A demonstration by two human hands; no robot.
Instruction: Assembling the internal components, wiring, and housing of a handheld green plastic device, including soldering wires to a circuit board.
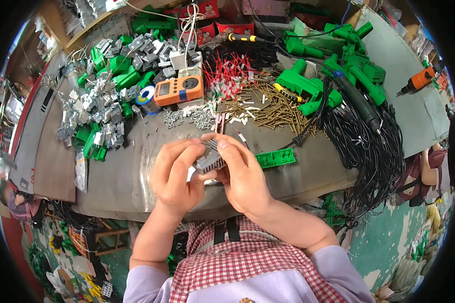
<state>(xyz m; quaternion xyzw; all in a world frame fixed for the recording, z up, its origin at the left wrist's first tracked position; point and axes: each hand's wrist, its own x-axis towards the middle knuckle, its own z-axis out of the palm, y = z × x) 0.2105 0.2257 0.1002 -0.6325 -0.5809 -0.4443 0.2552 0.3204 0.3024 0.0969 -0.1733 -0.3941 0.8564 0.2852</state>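
Both hands are closed round a small grey ribbed block [210, 159], lifted over the near part of the worktable. My left hand [176, 175] grips its left side with bent fingers. From the other side, my right hand [243, 177] has its thumb on top of the block; some of its fingers are hidden underneath. A bit of white shows by the block's lower left edge, too small to name. Just right of my right hand lies an open green plastic shell [279, 157]. A thin wire with a white sleeve [241, 136] rests beyond my fingers.
An orange meter [179, 91] stands behind the hands beside a solder spool [147, 99]. Brass-coloured pins [278, 113], red wires [227, 76] and grey blocks [141, 50] lie heaped across the back. Black cables [361, 146] hang over the right edge; an orange power screwdriver [420, 81] lies far right.
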